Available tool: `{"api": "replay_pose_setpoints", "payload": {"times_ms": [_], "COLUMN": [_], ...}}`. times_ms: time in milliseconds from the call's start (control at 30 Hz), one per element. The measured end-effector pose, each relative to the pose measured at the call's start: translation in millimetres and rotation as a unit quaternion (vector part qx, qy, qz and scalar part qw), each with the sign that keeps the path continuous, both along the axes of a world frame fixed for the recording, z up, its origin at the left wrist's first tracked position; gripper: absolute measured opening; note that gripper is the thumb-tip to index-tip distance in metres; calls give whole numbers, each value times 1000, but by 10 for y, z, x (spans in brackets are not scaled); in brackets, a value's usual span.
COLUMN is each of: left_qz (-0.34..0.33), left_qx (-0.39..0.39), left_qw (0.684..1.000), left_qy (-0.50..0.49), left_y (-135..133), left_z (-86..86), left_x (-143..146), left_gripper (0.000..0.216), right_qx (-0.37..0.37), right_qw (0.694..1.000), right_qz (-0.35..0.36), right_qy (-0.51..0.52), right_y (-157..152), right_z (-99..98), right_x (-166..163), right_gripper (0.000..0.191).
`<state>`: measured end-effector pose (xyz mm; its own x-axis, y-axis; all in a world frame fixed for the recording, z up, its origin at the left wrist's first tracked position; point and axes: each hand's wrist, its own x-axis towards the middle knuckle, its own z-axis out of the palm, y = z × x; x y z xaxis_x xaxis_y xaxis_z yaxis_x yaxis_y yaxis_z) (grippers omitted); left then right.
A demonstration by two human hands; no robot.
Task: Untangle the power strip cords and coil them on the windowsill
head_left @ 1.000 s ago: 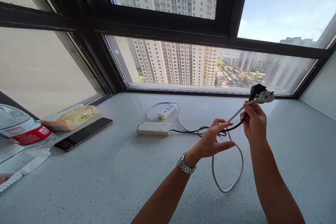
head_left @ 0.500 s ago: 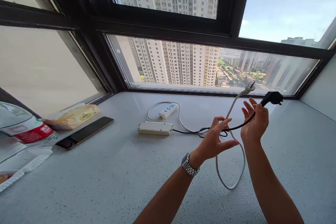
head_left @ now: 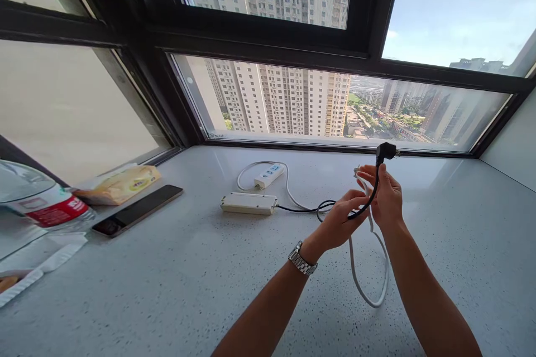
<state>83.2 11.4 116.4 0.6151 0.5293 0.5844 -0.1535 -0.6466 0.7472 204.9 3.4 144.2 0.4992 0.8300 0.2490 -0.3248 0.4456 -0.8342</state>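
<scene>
Above the counter (head_left: 176, 268), the right hand (head_left: 387, 198) pinched the black cord (head_left: 363, 211) below its plug (head_left: 385, 151), the left hand (head_left: 341, 220) curled around both it and the white cord (head_left: 368, 284), whose crossed loops seemed likely to knot if pulled.

Your left hand (head_left: 341, 222) and right hand (head_left: 387, 198) meet above the worktop (head_left: 176, 284), right of centre, with the black cable (head_left: 330, 206) and white cable (head_left: 368, 284) between them. The black plug (head_left: 385, 152) stands above your right hand. The flat adapter box (head_left: 249, 203) lies to the left of your hands, the power strip (head_left: 268, 176) just behind it, nearer the window (head_left: 293, 106). Far left lie the phone (head_left: 138, 210), the packet (head_left: 119, 184) behind it, and the bottle (head_left: 33, 201) at the edge.
</scene>
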Motion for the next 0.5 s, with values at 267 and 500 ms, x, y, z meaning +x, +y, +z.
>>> {"api": "replay_pose_setpoints", "payload": {"times_ms": [267,500], "left_qz": [-120,-91], "left_qx": [-154,-277], "left_qw": [979,944], "left_qy": [-62,-152], "left_y": [-12,-9], "left_z": [79,193], "left_x": [-74,-180], "left_gripper": [30,32], "right_qx": [19,78], "right_qw": [996,981], "right_qz": [-49,-40], "right_qy": [-73,-173], "right_y": [9,-59], "right_z": [-22,-18], "right_x": [76,16], "right_gripper": [41,29]}}
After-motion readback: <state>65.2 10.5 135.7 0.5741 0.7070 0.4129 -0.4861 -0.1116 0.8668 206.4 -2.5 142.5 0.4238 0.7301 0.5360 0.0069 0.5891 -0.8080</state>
